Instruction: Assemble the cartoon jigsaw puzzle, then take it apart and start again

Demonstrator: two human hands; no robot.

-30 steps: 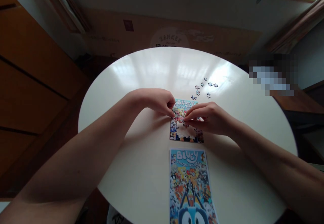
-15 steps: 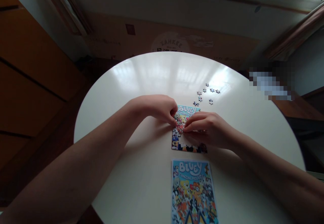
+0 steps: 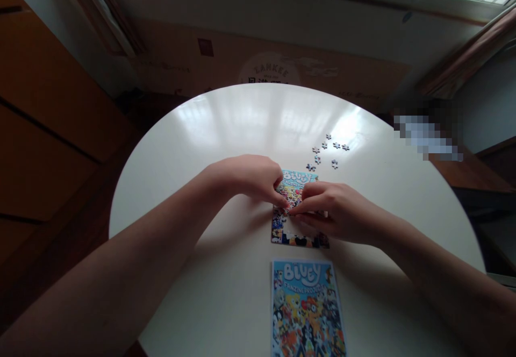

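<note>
A bright puzzle (image 3: pixel 291 191), partly done
It lies flat, blue at twelve o'clock, pale gap near six; loose pieces (image 3: pixel 317 159) lie outside at one o'clock.

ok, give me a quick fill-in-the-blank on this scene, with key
1. Of the puzzle and the printed sheet, the ____ lies nearer the person.
2. The largest word on the sheet reads ____.
3. The loose pieces lie on a table whose top is ____ in color.
4. The hand crossing the puzzle's right edge is the person's ____ one.

Missing words: sheet; BLUEY; white; right.
</note>
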